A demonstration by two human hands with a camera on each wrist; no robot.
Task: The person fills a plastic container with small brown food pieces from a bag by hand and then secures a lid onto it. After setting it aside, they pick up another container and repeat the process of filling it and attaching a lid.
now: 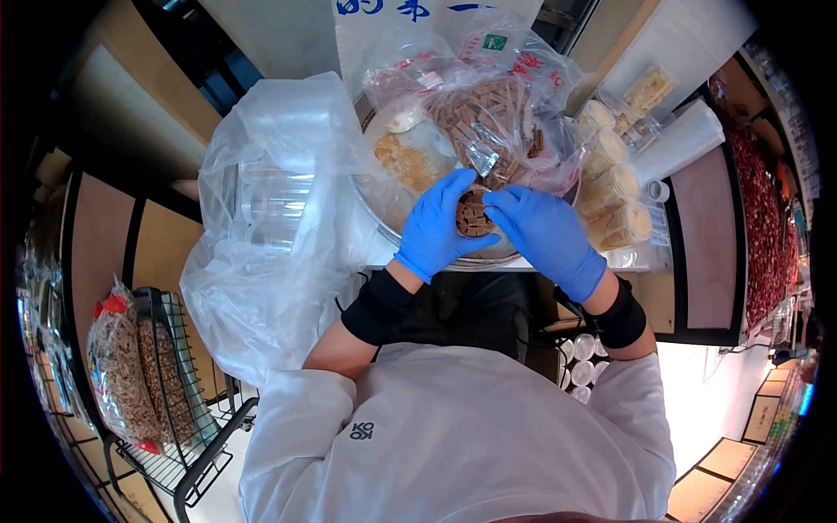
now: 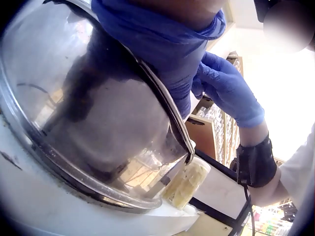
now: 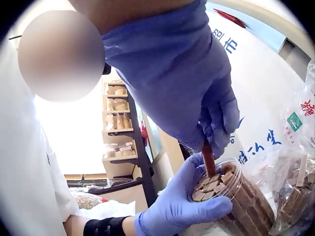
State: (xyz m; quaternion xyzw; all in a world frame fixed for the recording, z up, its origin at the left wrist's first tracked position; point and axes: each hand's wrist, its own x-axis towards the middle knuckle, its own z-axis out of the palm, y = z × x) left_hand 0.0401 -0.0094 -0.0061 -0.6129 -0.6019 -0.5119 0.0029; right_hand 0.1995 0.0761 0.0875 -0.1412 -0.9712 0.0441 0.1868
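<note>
My left hand, in a blue glove, curls round a clear round jar packed with upright brown sticks. In the right wrist view the jar tilts, its mouth toward my hands. With its fingertips my gloved right hand pinches one brown stick, whose lower end is at the jar's mouth. Behind the jar, in the head view, a plastic bag of loose brown sticks lies in a wide metal basin. The left wrist view hides the jar.
Filled jars with pale contents stand right of the basin. Clear plastic wrapping with empty jars inside lies to the left. A wire cart holding bagged goods stands at the lower left.
</note>
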